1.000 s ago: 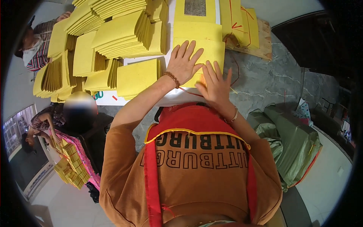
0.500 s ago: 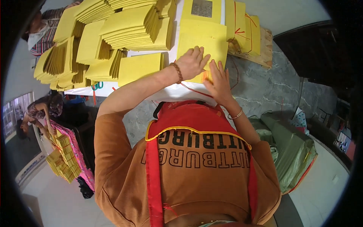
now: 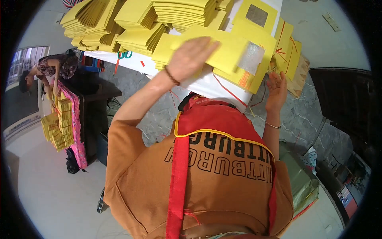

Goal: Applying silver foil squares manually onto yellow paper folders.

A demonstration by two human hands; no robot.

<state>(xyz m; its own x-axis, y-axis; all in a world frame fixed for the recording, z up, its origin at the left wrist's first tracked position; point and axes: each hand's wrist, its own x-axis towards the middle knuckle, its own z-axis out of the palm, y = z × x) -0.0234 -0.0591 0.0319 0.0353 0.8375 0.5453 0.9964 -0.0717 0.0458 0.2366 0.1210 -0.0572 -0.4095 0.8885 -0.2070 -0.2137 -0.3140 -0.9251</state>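
Blurred by motion, my left hand (image 3: 191,59) lies across a yellow paper sheet (image 3: 227,44) at the table's near side. Its thumb is hidden, and I cannot make out whether it grips the sheet. To the right of that sheet, a silvery square patch (image 3: 252,57) shows on yellow paper (image 3: 263,75), with orange marks (image 3: 247,79) near its lower corner. My right hand (image 3: 276,91) is raised just off the paper's right edge, fingers apart and holding nothing. Below my left hand, a red string (image 3: 229,88) runs over the white table covering (image 3: 199,88).
Folded yellow paper stacks (image 3: 183,14) crowd the table's left and back. Red-tied yellow bundles (image 3: 288,49) rest on a wooden board (image 3: 300,77) at right. Green-handled scissors (image 3: 125,54) lie at the front edge. Another person (image 3: 55,67) handles yellow bundles (image 3: 59,123) at far left.
My left hand has moved left across the table, and the silvery patch now shows. My right hand has left the paper for its right side. The view has shifted, turning slightly.
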